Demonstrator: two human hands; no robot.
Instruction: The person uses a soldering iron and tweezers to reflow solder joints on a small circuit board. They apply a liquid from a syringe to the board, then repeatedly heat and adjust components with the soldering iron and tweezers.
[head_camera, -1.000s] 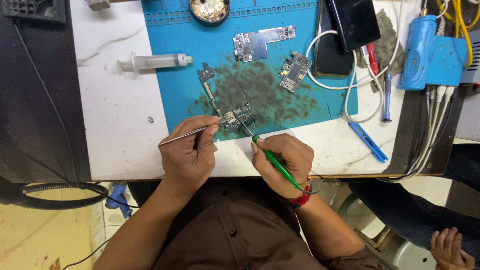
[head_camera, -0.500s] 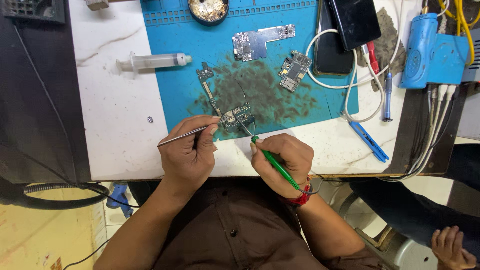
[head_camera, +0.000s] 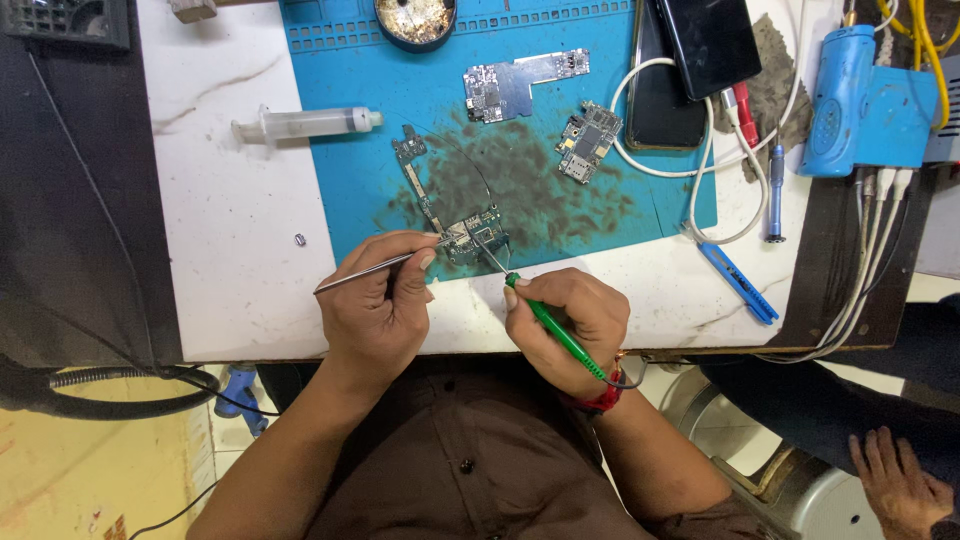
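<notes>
The left hand (head_camera: 375, 305) pinches slim metal tweezers (head_camera: 375, 266), their tips on a small circuit board (head_camera: 475, 235) just beyond the fingers. The right hand (head_camera: 570, 320) grips a green-handled soldering iron (head_camera: 550, 330) like a pen, its tip touching the same board. Both wrists rest on the white bench (head_camera: 230, 230) edge. Farther out on the blue mat (head_camera: 350, 90) lie two more boards, a syringe (head_camera: 305, 124) to the left, and phones with white cables to the right.
</notes>
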